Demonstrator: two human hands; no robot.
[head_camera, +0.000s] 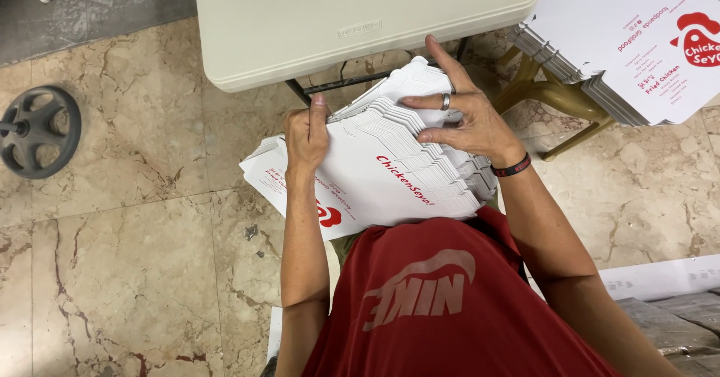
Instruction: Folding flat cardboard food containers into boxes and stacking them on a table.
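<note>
Left hand (306, 138) and right hand (463, 118) are clamping a stack of flat white cartons (390, 167); beige table (300, 24) lying just beyond, marble floor (135, 234) spreading beneath.

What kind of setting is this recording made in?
Probably a back room or packing area of a food business. Both hands, left hand and right hand, hold a stack of flat takeaway box blanks; more box blanks lie nearby, beside a folding plastic table on marble floor.
</note>
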